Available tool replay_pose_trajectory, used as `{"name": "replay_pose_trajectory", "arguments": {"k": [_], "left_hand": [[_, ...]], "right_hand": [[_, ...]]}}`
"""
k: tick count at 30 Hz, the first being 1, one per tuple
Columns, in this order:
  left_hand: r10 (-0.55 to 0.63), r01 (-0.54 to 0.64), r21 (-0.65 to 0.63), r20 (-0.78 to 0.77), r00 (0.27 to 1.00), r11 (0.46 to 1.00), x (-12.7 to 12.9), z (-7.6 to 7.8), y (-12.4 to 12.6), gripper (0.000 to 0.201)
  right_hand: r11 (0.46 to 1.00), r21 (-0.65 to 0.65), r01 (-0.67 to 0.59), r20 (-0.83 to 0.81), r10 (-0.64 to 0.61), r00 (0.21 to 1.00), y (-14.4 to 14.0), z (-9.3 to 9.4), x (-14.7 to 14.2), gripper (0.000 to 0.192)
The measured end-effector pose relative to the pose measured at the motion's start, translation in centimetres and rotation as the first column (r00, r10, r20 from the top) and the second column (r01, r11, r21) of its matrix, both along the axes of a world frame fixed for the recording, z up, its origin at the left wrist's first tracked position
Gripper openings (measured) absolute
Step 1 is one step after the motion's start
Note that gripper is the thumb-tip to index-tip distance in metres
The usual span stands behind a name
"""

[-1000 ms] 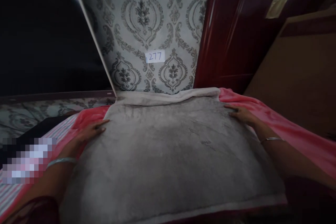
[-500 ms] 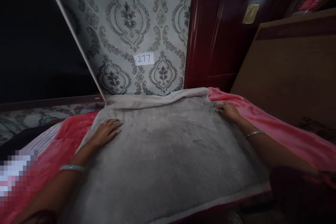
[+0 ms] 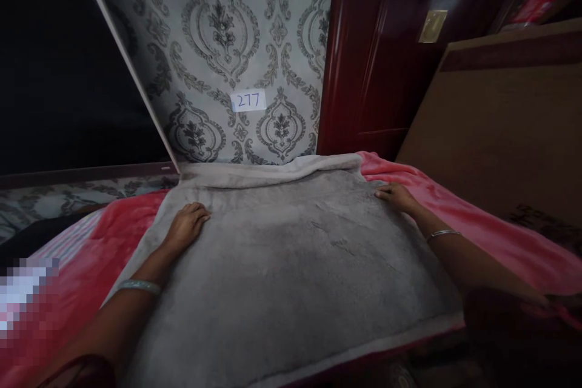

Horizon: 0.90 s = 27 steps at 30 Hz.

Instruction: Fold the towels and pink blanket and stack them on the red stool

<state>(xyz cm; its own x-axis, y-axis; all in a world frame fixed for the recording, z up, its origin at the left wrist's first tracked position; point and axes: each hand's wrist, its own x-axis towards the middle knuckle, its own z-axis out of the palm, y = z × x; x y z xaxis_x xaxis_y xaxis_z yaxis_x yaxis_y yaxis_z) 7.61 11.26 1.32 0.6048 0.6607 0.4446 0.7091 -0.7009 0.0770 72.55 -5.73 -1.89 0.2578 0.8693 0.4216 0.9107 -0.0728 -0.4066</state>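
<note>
A grey plush blanket [image 3: 291,267] lies spread before me, with a paler folded band [image 3: 264,176] along its far side. On its left part rests my left hand [image 3: 187,225], fingers drawn together and bent against the pile. My right hand [image 3: 398,197] is at the far right edge of the blanket, thumb and fingers closed on the fabric there. The fingertips of both hands are partly hidden by the pile. Pink-red plush fabric [image 3: 436,200] shows beyond the grey on the right, and red fabric [image 3: 131,218] on the left.
A dark screen [image 3: 77,73] stands at the left. Behind the blanket is a patterned wall with a paper label [image 3: 248,100] reading 277. A dark red door panel [image 3: 364,73] and a large cardboard box [image 3: 500,121] bound the right, with a bottle [image 3: 541,0] above the box.
The fingers of my left hand, spread on the blanket before, have come together. My right fingers have curled in at the edge. The blanket lies almost as it did.
</note>
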Motion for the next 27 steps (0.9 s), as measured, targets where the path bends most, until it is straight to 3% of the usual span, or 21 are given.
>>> {"name": "replay_pose_trajectory", "arguments": {"k": [3,5,8,10,13,15,18,24,27], "left_hand": [[-0.002,0.002,0.005,0.017,1.0,1.0,0.0,0.4,-0.3,0.035],[0.003,-0.003,0.0,0.019,1.0,1.0,0.1,0.4,-0.4,0.034],[0.019,-0.019,0.012,0.016,1.0,1.0,0.2,0.4,-0.4,0.034],[0.025,-0.025,0.026,0.002,1.0,0.999,0.2,0.5,-0.5,0.034],[0.043,-0.041,0.047,-0.038,0.998,0.998,0.2,0.9,-0.7,0.033],[0.073,-0.068,0.062,-0.08,0.994,0.996,0.4,1.2,-1.0,0.031],[0.127,-0.115,0.081,-0.154,0.98,0.99,0.8,1.6,-1.7,0.03],[0.175,-0.141,0.156,-0.238,0.955,0.978,0.8,2.0,-3.7,0.029],[0.16,-0.126,0.141,-0.268,0.95,0.982,0.3,2.3,-4.6,0.029]], "right_hand": [[0.982,-0.042,0.182,0.167,-0.173,0.971,0.1,-0.5,-1.3,0.026],[0.976,-0.015,0.217,0.277,-0.204,0.939,0.2,-0.3,-3.3,0.031],[0.998,-0.059,0.003,0.393,0.02,0.919,1.0,0.3,-7.4,0.043],[0.984,-0.122,-0.132,0.402,0.171,0.9,2.0,0.6,-10.1,0.049],[0.964,-0.194,-0.18,0.37,0.242,0.897,3.3,0.6,-12.8,0.038],[0.961,-0.22,-0.167,0.353,0.238,0.905,3.4,0.6,-13.4,0.025],[0.965,-0.211,-0.157,0.341,0.223,0.913,2.3,0.5,-13.6,0.026],[0.989,0.014,-0.147,0.393,0.13,0.91,-2.1,-0.3,-13.2,0.031],[0.99,0.034,-0.138,0.401,0.113,0.909,-3.3,-1.7,-13.0,0.03]]}}
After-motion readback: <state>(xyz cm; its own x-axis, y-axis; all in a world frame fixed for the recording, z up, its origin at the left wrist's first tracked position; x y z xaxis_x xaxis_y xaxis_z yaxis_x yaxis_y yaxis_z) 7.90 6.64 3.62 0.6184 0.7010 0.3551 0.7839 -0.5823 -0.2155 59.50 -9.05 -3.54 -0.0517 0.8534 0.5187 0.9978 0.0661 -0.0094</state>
